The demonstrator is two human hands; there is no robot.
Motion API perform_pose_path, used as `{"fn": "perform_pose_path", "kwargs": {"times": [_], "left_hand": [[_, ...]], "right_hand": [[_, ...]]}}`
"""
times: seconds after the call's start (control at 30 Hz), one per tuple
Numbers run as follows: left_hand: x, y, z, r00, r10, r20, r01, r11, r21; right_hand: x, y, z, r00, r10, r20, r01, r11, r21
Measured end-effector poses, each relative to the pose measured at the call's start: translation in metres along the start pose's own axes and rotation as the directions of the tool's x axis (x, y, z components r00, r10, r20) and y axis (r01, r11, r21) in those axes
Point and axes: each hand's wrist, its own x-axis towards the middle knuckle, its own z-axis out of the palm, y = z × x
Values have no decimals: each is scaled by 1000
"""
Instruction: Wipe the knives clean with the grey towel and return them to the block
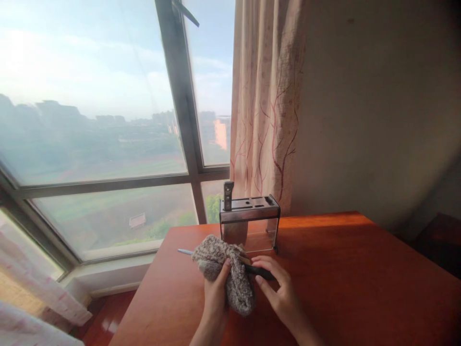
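Observation:
My left hand (217, 287) grips a fuzzy grey-brown cloth (240, 288), thumb on top. The cloth is bunched around the blade of a knife (260, 272); the blade's tip pokes out of the cloth on the left. My right hand (276, 283) holds the knife's black handle, fingers above and thumb below. Most of the blade is hidden under the cloth. Just beyond my hands stands a knife block (252, 215) with a slotted metal top and clear sides. A cleaver (228, 194) sits upright in its left end, its dark riveted handle sticking up.
The reddish-brown wooden table (342, 278) reaches away to the right. Behind it hang a patterned curtain (264, 96) and a grey wall (367, 105). A large window (101, 144) with a dark frame fills the left side, above a low sill (118, 271).

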Motion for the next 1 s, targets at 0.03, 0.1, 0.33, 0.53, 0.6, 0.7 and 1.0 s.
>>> {"fn": "perform_pose_path", "kwargs": {"times": [0.03,0.1,0.33,0.53,0.6,0.7,1.0], "left_hand": [[0,2,0,1000,12,13,-12,1000,1],[0,5,0,999,35,34,-35,999,2],[4,17,-1,998,54,-24,-55,998,-21],[18,44,-7,987,127,-100,-135,988,-80],[23,53,-11,971,199,-132,-211,974,-82],[28,62,-15,950,263,-168,-282,955,-97],[29,67,-15,940,245,-237,-280,951,-129]], "right_hand": [[0,0,0,1000,20,3,-20,1000,4],[1,2,-1,997,75,7,-75,997,-7],[0,11,-6,988,153,-1,-153,987,-46],[2,11,-19,972,211,-103,-211,977,8],[3,10,-23,959,253,-128,-243,966,84],[4,8,-28,934,320,-160,-284,936,209],[4,15,-31,920,333,-204,-294,935,198]]}}
